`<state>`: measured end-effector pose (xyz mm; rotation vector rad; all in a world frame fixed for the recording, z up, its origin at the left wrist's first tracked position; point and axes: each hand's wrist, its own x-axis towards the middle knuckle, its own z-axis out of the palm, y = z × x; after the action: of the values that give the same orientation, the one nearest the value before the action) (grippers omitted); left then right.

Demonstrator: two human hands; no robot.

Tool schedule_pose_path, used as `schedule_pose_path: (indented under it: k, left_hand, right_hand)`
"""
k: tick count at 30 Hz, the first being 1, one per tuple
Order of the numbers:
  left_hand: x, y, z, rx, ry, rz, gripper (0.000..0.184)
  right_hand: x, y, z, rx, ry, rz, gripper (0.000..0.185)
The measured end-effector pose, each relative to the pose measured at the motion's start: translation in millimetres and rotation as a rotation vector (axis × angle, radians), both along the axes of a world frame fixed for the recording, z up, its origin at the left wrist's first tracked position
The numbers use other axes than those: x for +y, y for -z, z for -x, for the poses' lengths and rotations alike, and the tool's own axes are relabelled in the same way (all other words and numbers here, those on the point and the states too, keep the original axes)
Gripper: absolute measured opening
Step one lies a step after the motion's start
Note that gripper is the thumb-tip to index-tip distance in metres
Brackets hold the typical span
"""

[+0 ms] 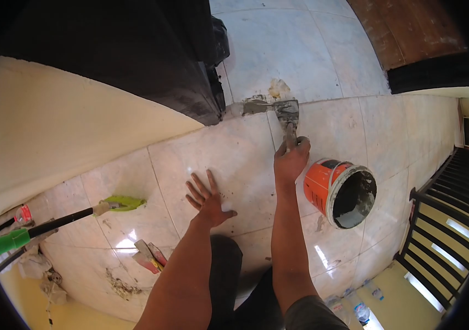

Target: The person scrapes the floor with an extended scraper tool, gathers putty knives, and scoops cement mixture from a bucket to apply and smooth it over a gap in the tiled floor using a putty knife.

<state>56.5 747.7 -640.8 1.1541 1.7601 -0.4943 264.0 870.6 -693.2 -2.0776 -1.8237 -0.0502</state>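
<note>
My right hand (292,159) is wrapped round the handle of a putty knife (286,111), whose wide blade is smeared with grey paste and lies at a joint between floor tiles. Just left of the blade is a patch of wet grey paste (255,106), with a yellowish stain (279,88) above it. My left hand (208,201) lies flat on the tiles with its fingers spread, holding nothing. An orange bucket (317,185) with a white rim stands right of my right hand, grey paste on its inner wall.
Black covering (135,55) hangs at the upper left beside a cream wall (69,115). A green-handled tool (8,242) and another scraper (147,256) are at the left. Black railing (443,220) stands right; plastic bottles (361,312) lie at the bottom right.
</note>
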Motion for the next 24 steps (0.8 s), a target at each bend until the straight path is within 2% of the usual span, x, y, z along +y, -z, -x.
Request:
schedule_pose_path:
  k: [5,8,12,15,17,18,20,24]
  left_hand:
    - [3,-3,-2,0.003,-0.004,0.016,0.163]
    - [2,-3,-1,0.0,-0.005,0.014,0.164]
    - [0,0,2,-0.014,-0.009,-0.001,0.164]
    - [0,-1,0,-0.008,-0.005,0.0,0.163]
    - [1,-1,-1,0.003,0.0,0.012,0.163]
    - [0,0,0,-0.003,0.0,-0.005,0.163]
    - [-3,1,1,-0.011,-0.001,-0.009,0.163]
    - [-2,-1,0,-0.008,-0.009,-0.012,0.163]
  right_hand:
    - [-7,0,3,0.273,-0.028,-0.019,0.062]
    - [-13,-2,-3,0.127,-0.105,-0.034,0.065]
    - [-6,-8,-16,0.095,-0.085,-0.075,0.058]
    - [5,-24,-21,0.105,-0.064,-0.07,0.065]
    - [13,-38,-22,0.052,-0.099,0.017,0.048]
    - [20,-51,-21,0.051,-0.103,0.021,0.048]
    - [36,-75,-21,-0.027,-0.119,0.317,0.028]
    - [78,-88,-28,-0.222,-0.294,0.255,0.02]
